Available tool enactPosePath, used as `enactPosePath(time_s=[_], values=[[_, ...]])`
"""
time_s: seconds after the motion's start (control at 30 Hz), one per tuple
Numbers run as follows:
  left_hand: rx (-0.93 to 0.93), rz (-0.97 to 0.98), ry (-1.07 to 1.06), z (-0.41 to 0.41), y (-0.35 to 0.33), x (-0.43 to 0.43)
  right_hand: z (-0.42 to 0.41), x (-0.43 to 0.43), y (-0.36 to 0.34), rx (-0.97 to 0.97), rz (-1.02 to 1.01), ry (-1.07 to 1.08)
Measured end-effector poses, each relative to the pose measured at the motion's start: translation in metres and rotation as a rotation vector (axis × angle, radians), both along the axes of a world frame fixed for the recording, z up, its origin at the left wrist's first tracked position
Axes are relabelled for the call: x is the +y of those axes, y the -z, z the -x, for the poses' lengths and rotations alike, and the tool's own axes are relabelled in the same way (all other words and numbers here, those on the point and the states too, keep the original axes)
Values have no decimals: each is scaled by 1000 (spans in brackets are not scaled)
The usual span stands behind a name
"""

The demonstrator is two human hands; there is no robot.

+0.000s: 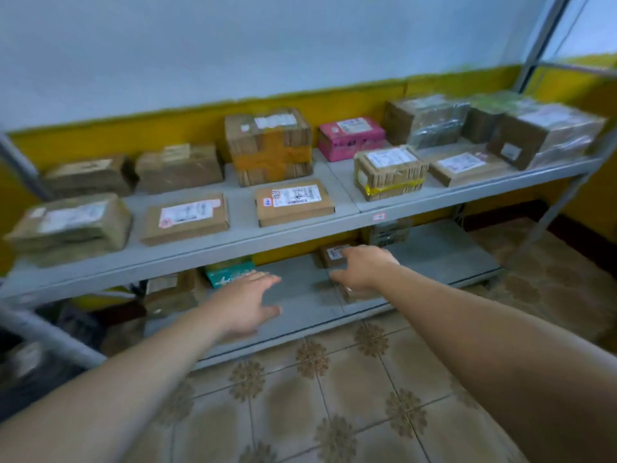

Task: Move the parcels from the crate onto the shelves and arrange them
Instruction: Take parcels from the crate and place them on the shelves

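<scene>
Parcels (pixel 293 202) line upper shelf (pixel 243 243), left grip (pixel 248 300) spread empty, right grip (pixel 364 267), hold unclear

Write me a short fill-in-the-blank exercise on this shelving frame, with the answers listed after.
1. The pink box stands on the ___ shelf.
2. The left hand and the right hand both reach toward the ___ shelf.
3. The small carton in front of the pink box is bound with ___ tape.
4. The floor is covered with patterned ___.
Answers: upper, lower, yellow, tiles.
</scene>
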State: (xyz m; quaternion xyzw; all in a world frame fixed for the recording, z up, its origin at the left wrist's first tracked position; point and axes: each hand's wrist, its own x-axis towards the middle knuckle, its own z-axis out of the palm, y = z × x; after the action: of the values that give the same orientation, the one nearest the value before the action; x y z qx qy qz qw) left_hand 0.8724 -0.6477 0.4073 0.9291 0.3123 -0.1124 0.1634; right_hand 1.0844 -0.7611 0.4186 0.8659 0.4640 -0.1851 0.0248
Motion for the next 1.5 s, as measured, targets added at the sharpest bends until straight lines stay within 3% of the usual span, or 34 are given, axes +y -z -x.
enactPosePath(time_s=[0.27,0.5,0.73,0.9,1.17,1.5], values=[[-138,-126,-240,127,-128,-61,127,1,-123,-39,-181,-240],[-182,-219,-436,296,-179,-77,283,40,-179,-101,-270,-459],[-41,-279,-524,496,-173,-69,499,90,-175,-124,-278,-692],[4,-228,-676,596,-157,-53,598,122,-158,-88,-221,-814],[34,-115,-783,674,-114,11,680,214,-124,-61,-168,-879],[60,-14,-861,699,-72,190,702,400,-74,-1,-35,-860]])
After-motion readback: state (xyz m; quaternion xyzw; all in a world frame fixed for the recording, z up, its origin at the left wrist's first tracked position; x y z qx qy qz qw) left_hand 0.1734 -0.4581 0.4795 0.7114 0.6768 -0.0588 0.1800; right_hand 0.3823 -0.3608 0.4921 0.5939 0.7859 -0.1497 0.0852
